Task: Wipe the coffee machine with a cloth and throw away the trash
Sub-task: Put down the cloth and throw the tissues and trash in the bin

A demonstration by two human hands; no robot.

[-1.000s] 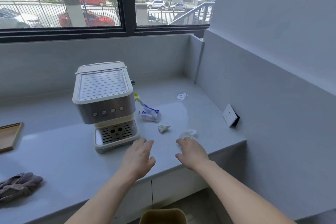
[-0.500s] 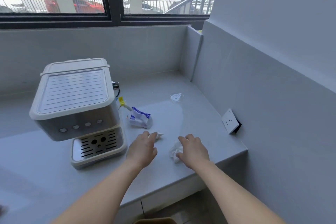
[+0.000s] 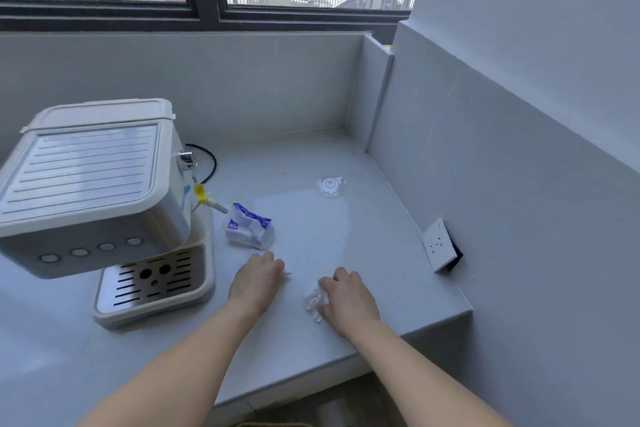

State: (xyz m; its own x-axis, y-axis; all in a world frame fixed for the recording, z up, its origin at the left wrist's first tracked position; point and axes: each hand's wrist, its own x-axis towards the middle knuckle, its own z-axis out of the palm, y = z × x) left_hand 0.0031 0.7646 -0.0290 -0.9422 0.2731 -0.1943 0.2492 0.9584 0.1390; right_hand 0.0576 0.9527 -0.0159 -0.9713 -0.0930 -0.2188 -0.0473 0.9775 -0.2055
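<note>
The white and steel coffee machine (image 3: 86, 177) stands on the grey counter (image 3: 363, 253) at the left. My left hand (image 3: 256, 282) lies palm down, its fingers curled over a small white paper scrap (image 3: 287, 273) of which only a tip shows. My right hand (image 3: 349, 300) closes on a crumpled white tissue (image 3: 313, 300) near the counter's front edge. A crushed blue and white wrapper (image 3: 249, 230) lies just beyond my left hand, beside the machine. Farther back rests a clear plastic lid (image 3: 330, 185). No cloth is in view.
A white wall socket (image 3: 440, 246) juts from the right wall just above the counter. The machine's black cord (image 3: 211, 163) loops behind it, and a steam wand with a yellow tag (image 3: 202, 193) sticks out toward the wrapper. Grey walls close the back and right.
The view has moved closer and to the right. Both hands reached forward onto the scraps: the left now covers the small paper, and the right has gathered the tissue.
</note>
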